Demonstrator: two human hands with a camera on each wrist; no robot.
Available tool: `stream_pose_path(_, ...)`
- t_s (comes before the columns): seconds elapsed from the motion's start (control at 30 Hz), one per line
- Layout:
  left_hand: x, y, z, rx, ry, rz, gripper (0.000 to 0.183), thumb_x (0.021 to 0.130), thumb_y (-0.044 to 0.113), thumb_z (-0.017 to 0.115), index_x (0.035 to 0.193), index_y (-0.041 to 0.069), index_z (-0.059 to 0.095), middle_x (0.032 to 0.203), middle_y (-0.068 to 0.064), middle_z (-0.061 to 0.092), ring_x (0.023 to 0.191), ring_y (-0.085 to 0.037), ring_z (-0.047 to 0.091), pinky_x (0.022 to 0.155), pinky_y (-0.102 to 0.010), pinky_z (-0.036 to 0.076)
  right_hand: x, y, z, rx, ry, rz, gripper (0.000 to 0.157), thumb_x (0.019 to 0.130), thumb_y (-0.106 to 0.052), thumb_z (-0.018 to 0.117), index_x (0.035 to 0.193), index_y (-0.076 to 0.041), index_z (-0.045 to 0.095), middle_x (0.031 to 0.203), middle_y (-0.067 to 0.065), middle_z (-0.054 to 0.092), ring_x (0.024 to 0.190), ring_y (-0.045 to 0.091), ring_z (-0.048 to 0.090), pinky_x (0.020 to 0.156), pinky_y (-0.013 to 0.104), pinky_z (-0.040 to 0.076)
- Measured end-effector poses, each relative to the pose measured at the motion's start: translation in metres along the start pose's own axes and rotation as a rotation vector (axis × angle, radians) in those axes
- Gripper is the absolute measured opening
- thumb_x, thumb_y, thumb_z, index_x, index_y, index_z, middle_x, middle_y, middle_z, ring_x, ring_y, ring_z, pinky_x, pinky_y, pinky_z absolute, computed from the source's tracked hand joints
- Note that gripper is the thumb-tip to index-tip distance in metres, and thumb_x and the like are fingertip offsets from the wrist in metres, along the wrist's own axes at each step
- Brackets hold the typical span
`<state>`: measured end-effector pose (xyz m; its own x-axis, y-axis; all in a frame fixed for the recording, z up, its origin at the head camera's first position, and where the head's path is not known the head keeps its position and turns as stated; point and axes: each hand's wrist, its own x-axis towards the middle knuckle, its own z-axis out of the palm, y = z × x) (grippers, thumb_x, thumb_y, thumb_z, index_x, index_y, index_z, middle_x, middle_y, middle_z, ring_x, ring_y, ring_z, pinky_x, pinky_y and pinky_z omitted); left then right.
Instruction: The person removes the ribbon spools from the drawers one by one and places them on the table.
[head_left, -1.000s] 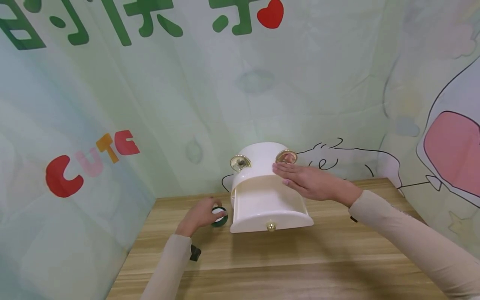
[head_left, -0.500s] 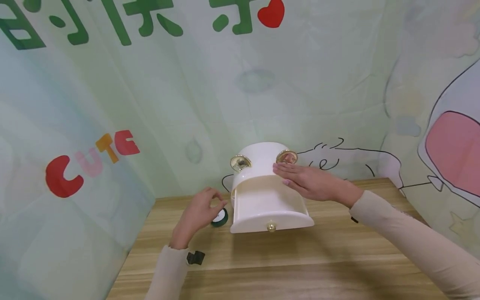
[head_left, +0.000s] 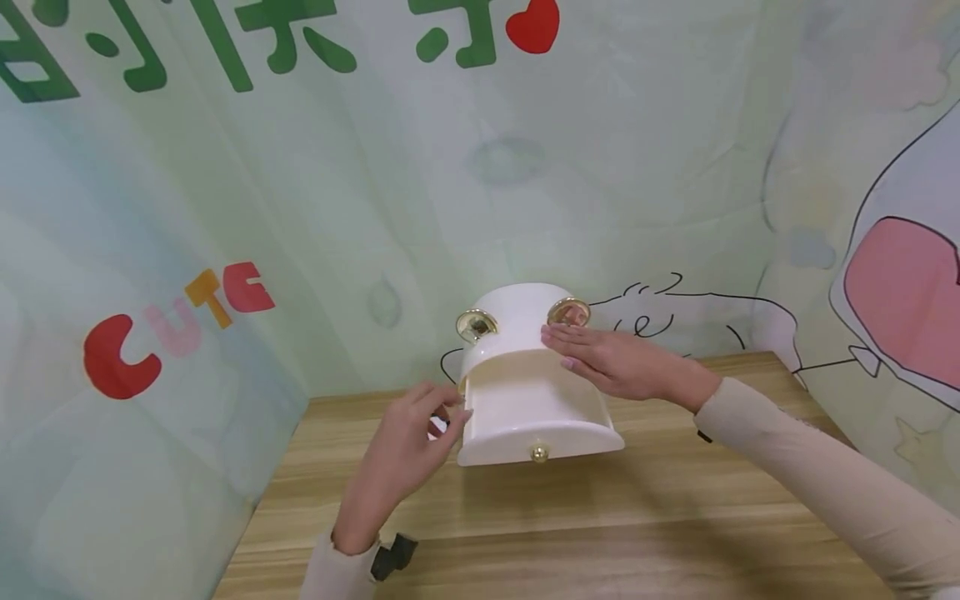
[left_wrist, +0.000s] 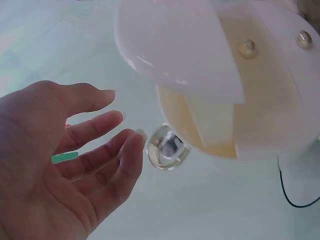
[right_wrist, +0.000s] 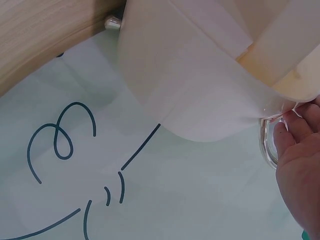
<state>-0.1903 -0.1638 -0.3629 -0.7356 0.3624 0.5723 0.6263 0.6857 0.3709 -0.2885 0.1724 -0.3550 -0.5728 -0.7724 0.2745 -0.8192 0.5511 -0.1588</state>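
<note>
A white rounded drawer box stands on the table, its upper drawer pulled out. Gold disc-shaped ears stick up from the top, and a gold knob sits on the drawer front. My left hand hovers by the drawer's left side, fingers loosely bent; the left wrist view shows nothing between them. Behind those fingers, a small round dark-green thing with a white face is mostly hidden. My right hand rests on the box top with straight fingers, beside the right ear.
The wood-grain table runs toward me in front of the box. Close behind it hangs a printed cloth backdrop, which also covers both sides. A dark wrist camera mount sits at my left cuff.
My left hand has let go of the round green thing and lifted off it, then moved right toward the drawer's left edge. My right hand stays on the box top.
</note>
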Motion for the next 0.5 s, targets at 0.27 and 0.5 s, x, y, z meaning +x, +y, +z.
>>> stream_pose_path(0.27,-0.012,0.029,0.018,0.025,0.130,0.289,0.007,0.093,0.013,0.079,0.096,0.008,0.075,0.089,-0.002,0.069,0.069,-0.007,0.064,0.063,-0.013,0.054,-0.001,0.003,0.000,-0.006,0.014,0.003,0.051,0.114,-0.028,0.042,0.161,-0.008,0.041,0.167,0.011,0.041,0.155,0.030,0.042,0.122,0.052,0.042)
stream_pose_path(0.5,-0.024,0.050,0.057,0.183,0.186,0.531,0.012,0.093,0.023,0.077,0.095,0.012,0.075,0.093,0.001,0.073,0.081,-0.010,0.071,0.075,-0.020,0.060,0.000,0.002,0.001,0.008,0.000,0.008,0.051,0.114,-0.027,0.041,0.161,-0.007,0.039,0.168,0.011,0.038,0.156,0.030,0.039,0.124,0.052,0.038)
